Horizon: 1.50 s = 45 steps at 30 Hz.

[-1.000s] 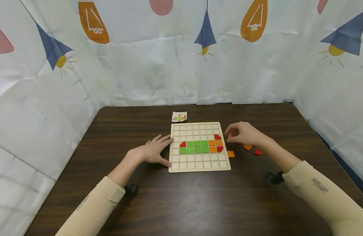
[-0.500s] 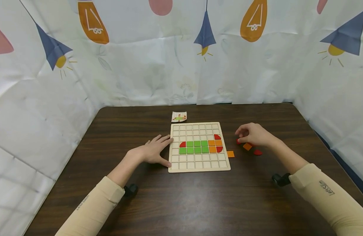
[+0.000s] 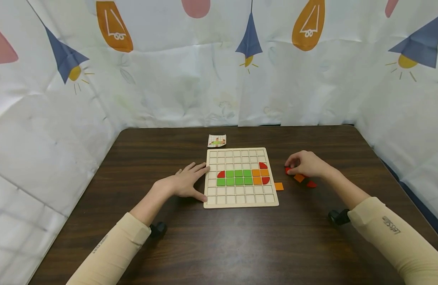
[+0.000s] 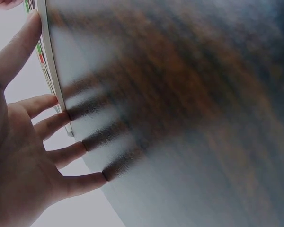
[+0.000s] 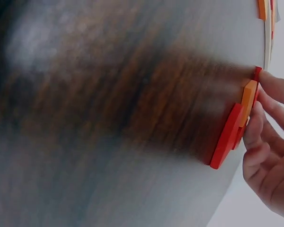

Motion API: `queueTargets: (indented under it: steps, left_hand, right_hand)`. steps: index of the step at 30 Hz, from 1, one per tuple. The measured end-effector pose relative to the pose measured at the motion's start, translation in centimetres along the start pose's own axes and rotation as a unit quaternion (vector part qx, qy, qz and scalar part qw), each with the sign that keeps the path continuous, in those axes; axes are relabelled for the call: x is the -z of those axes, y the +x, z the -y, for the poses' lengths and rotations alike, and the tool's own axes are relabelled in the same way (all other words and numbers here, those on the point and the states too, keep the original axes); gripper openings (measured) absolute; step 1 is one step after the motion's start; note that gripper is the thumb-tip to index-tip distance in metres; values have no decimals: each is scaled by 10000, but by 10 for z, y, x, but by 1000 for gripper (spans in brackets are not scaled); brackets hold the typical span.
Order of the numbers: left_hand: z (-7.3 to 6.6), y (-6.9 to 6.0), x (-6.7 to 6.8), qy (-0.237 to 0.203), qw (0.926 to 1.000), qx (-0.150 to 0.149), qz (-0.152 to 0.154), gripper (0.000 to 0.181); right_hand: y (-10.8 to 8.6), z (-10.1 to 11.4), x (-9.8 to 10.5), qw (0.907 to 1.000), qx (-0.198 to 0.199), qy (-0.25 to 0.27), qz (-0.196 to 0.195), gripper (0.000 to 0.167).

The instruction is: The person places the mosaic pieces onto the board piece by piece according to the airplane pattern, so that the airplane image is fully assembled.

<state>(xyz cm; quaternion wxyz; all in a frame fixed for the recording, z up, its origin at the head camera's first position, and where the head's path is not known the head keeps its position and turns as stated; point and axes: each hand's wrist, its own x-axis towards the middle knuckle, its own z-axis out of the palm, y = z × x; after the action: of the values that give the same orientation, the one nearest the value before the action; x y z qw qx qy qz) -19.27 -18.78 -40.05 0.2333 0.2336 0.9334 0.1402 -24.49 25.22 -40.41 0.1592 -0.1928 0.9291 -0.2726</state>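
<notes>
A light wooden grid board (image 3: 240,200) lies on the dark table, bearing green, orange and red tiles in its middle rows. The left hand (image 3: 183,182) is spread at the board's left edge, its thumb and fingertips touching the rim; in the left wrist view its fingers (image 4: 52,125) are apart and straight. To the right of the board, the right hand (image 3: 306,164) pinches a red tile (image 3: 287,170) at table level. Beside that hand lie an orange tile (image 3: 299,178) and a red rounded tile (image 3: 311,184). Another red tile is partly covered by the hand.
A small pattern card (image 3: 217,141) lies behind the board. One orange tile (image 3: 279,186) sits against the board's right edge. The dark wooden table (image 3: 219,245) reaches a printed white curtain (image 3: 169,91) at the back and sides.
My right hand has moved right, away from the board, to the loose tiles, and its fingers have come onto a red tile. The left hand has stayed at the board's edge.
</notes>
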Motion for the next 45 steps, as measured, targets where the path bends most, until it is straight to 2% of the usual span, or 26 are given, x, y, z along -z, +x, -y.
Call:
queueTargets:
  steps: [8, 19, 27, 33, 37, 41, 45]
  left_hand:
    - [0, 1, 0, -7, 10000, -18, -12, 108]
    - [0, -1, 1, -33, 10000, -26, -16, 107]
    - [0, -1, 0, -24, 10000, -33, -5, 107]
    - [0, 0, 0, 7, 10000, -41, -11, 107]
    - [-1, 0, 0, -15, 10000, -46, -19, 106]
    - [-1, -1, 1, -25, 10000, -26, -11, 106]
    - [-2, -2, 2, -32, 10000, -25, -19, 106]
  right_hand:
    - [2, 1, -4, 9993, -4, -247, -278, 22]
    - [2, 2, -5, 9996, 123, -253, -102, 24]
    - [6, 1, -6, 9990, 159, -302, -290, 16]
    - [6, 2, -6, 9991, 45, -363, -206, 25]
    - [5, 1, -4, 9990, 300, -318, -54, 18]
    - [2, 0, -2, 9973, 686, -176, 208, 30]
    - [1, -1, -1, 9960, 826, -89, 315, 32]
